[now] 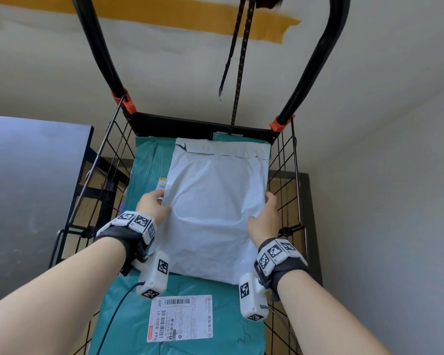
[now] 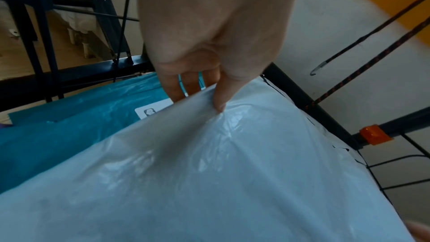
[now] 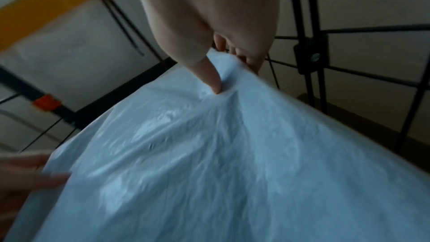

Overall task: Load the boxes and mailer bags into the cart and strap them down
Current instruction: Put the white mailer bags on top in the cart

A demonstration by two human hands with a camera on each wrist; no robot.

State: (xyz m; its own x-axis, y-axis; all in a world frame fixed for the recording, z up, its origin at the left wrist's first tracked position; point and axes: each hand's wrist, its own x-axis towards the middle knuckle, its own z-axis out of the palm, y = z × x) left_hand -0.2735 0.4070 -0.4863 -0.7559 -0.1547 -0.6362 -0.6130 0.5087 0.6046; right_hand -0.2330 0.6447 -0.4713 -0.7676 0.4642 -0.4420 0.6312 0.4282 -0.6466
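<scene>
A white mailer bag (image 1: 215, 208) lies over teal mailer bags (image 1: 144, 319) inside the black wire cart (image 1: 285, 190). My left hand (image 1: 153, 207) pinches the bag's left edge, thumb on top and fingers underneath, as the left wrist view shows at the white bag (image 2: 232, 172) under my left hand (image 2: 209, 98). My right hand (image 1: 264, 220) pinches the right edge the same way; the right wrist view has its thumb pressed into the white bag (image 3: 232, 154). A dark bungee strap (image 1: 240, 67) with a metal hook (image 1: 220, 94) hangs from the cart handle (image 1: 95, 47).
A shipping label (image 1: 181, 319) sits on the near teal bag. A dark table (image 1: 34, 160) stands left of the cart, a pale wall on the right. Orange clips (image 1: 277, 124) join the handle to the basket. Wire sides hem in both hands.
</scene>
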